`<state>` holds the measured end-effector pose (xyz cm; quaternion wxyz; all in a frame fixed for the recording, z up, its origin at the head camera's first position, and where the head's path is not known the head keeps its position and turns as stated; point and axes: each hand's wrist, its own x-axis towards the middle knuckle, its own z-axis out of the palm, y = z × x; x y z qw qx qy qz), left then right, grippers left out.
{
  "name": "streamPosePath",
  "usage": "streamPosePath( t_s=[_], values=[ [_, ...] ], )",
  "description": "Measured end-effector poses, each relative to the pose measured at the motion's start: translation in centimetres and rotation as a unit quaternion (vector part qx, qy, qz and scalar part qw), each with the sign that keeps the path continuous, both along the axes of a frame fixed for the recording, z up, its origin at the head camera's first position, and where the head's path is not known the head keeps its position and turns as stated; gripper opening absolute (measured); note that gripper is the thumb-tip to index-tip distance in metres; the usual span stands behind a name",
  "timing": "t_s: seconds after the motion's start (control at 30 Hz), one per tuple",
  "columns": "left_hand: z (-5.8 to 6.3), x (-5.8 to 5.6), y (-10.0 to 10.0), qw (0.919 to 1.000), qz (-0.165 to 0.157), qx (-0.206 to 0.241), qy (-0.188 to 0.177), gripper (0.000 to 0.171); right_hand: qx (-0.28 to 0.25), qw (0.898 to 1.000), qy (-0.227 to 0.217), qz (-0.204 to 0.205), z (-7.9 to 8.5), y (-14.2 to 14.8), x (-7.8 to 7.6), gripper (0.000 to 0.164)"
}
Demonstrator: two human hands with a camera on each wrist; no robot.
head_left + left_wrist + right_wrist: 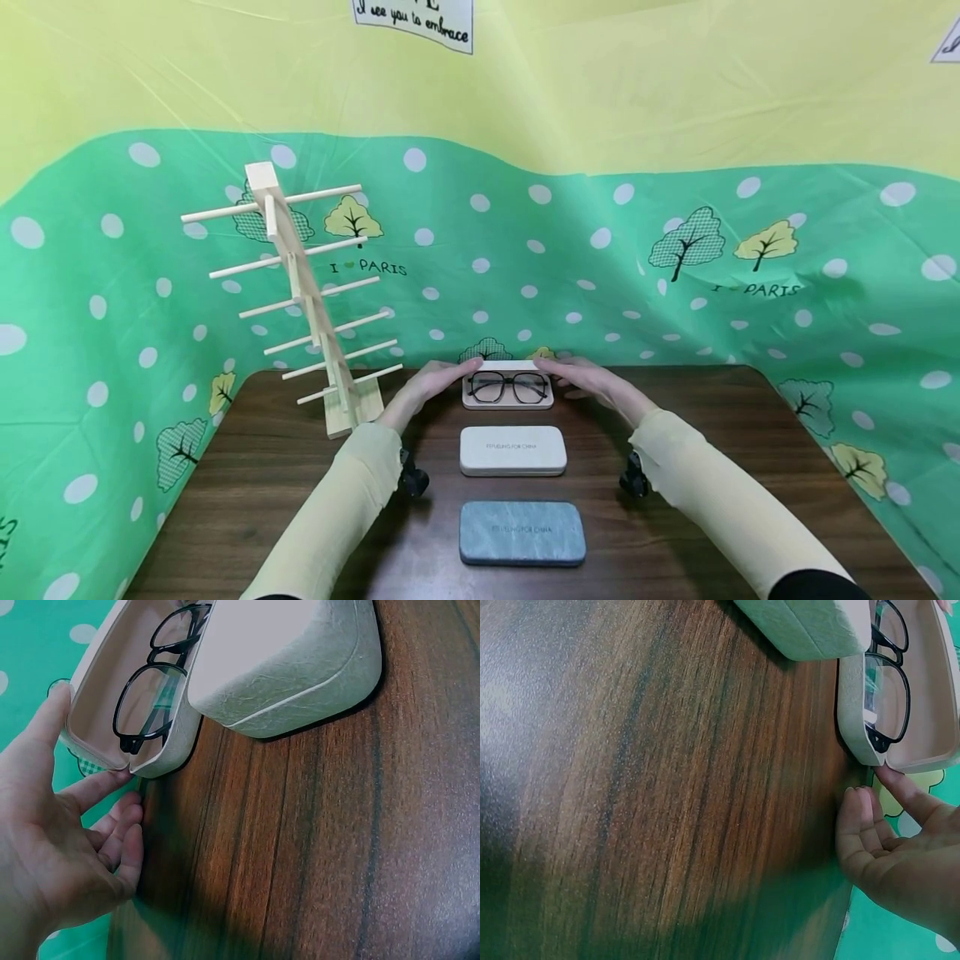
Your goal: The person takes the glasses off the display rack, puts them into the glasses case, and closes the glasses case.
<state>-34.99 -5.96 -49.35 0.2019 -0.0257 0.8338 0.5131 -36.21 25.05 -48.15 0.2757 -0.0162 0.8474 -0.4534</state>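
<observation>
At the table's far edge an eyeglass case (508, 406) stands with its pale lid (508, 365) raised. Black-framed glasses (508, 381) lie inside, temples folded behind the lenses. My left hand (433, 383) holds the case's left end. In the left wrist view its thumb (54, 709) is on the lid's edge and the index finger (97, 786) touches the hinge corner; the other fingers curl loosely below. At the right end, my right hand (596, 386) holds the lid corner, its index finger (906, 791) at the hinge corner. The right thumb is hidden in the right wrist view.
Nearer me, a closed white case (513, 451) and a closed blue case (522, 533) lie in line on the dark wooden table (675, 550). A wooden peg rack (318, 325) stands at the back left. A green and yellow cloth (570, 250) hangs behind.
</observation>
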Motion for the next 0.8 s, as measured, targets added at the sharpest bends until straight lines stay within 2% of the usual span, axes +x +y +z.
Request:
streamPosePath(
  t_s=[0.37,0.8],
  values=[
    [0.05,0.24,-0.15,0.9998,-0.015,-0.005,0.008,0.082,0.001,1.0,0.005,0.004,-0.11,0.13,0.04,0.104],
    [-0.5,0.17,-0.28,0.9991,-0.027,-0.009,0.03,0.074,-0.007,1.0,0.013,0.023,-0.37,0.21,0.09,0.091]
  ],
)
